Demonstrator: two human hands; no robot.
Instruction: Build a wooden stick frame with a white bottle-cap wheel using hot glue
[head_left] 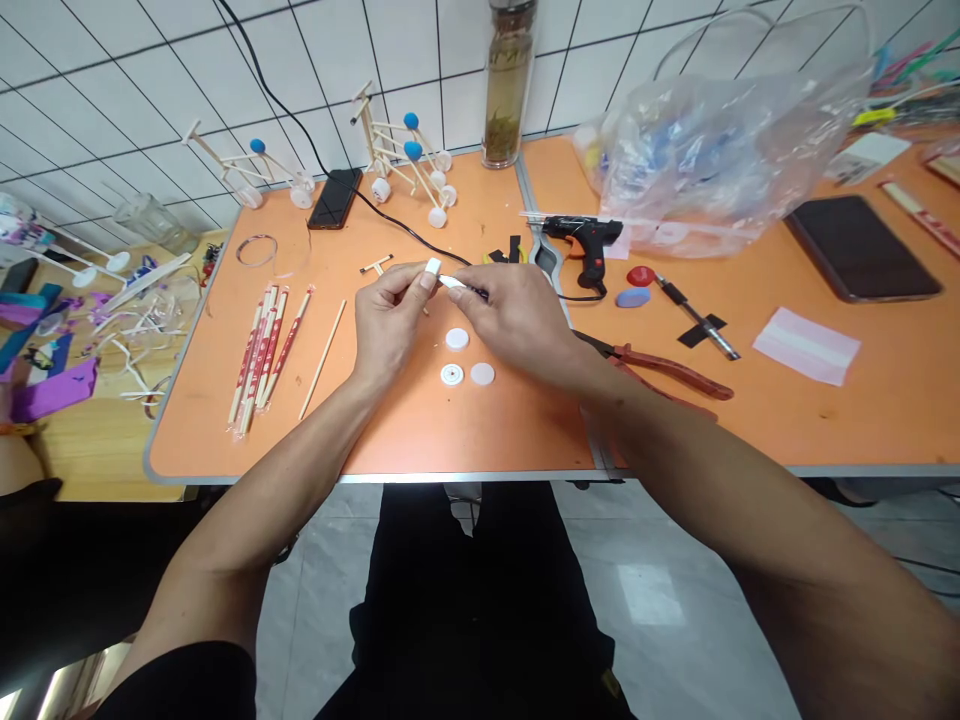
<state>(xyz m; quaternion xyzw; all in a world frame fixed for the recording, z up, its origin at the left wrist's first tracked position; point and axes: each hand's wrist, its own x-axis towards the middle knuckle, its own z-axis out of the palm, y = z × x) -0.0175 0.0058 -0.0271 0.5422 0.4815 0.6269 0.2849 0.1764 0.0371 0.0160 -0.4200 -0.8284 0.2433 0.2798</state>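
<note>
My left hand pinches a small white piece, perhaps a bottle cap seen edge-on. My right hand grips a slim pen-like tool with a white front and a dark rear part. Its tip meets or nearly meets the white piece; I cannot tell which. Just below my hands lie a thick white disc, a disc with a ringed face and a plain white disc. Partly behind my left hand is a small T-shaped stick piece.
Wrapped chopsticks and a bare stick lie left. Wheeled stick models, a phone and a tea bottle stand behind. Rightward are a glue gun, pliers, a pen and a plastic bag.
</note>
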